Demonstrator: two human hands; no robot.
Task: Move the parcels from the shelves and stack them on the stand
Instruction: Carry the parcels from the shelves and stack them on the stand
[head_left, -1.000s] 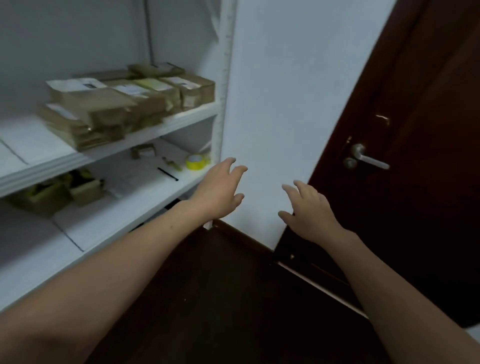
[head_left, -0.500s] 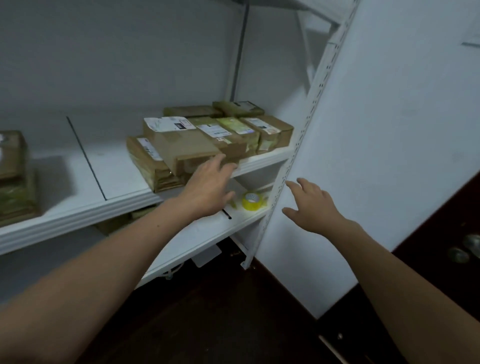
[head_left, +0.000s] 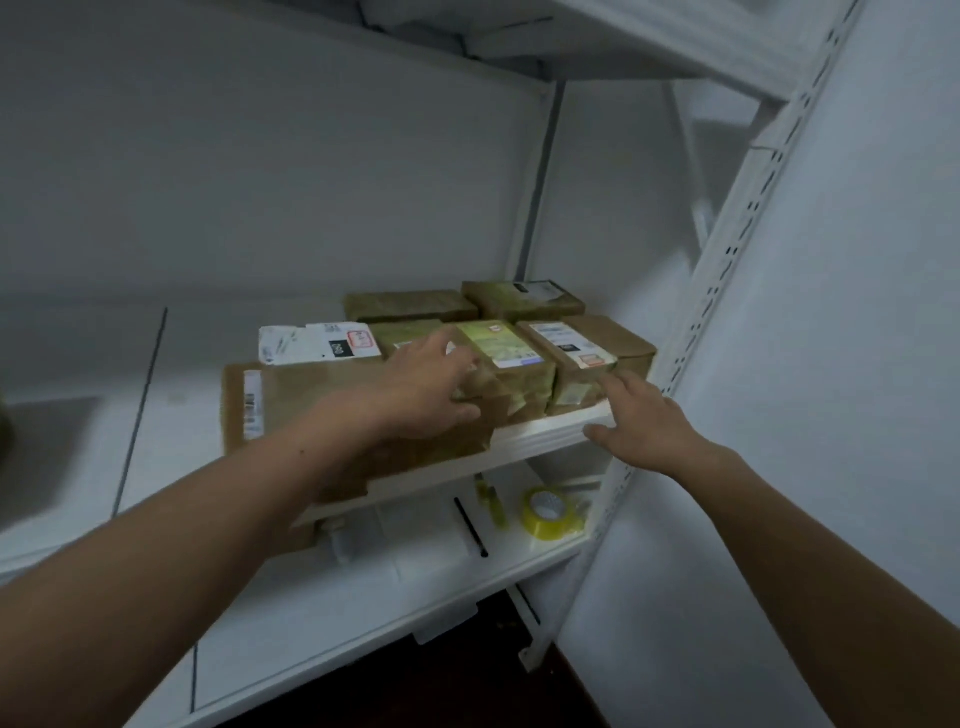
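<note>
Several brown cardboard parcels sit bunched at the right end of the middle shelf (head_left: 540, 434). A large flat parcel (head_left: 291, 395) with a barcode label lies at the front left, under a white-labelled box (head_left: 317, 343). My left hand (head_left: 431, 384) rests on the parcels beside the green-labelled parcel (head_left: 509, 358), fingers spread on top and thumb at the front face. My right hand (head_left: 644, 415) is open, its fingertips at the front of the rightmost parcel (head_left: 582, 348) and its thumb over the shelf edge. Two more parcels (head_left: 410, 305) lie at the back. The stand is out of view.
The lower shelf (head_left: 363, 613) carries a yellow tape roll (head_left: 550, 512), a black pen (head_left: 470, 527) and a small yellow-green item (head_left: 488, 499). A perforated white upright (head_left: 727, 249) and a white wall (head_left: 831, 364) close off the right side. Another shelf (head_left: 623, 31) hangs overhead.
The view swung left and up from the door to the shelves. Both hands reached forward and now touch the parcels on the middle shelf.
</note>
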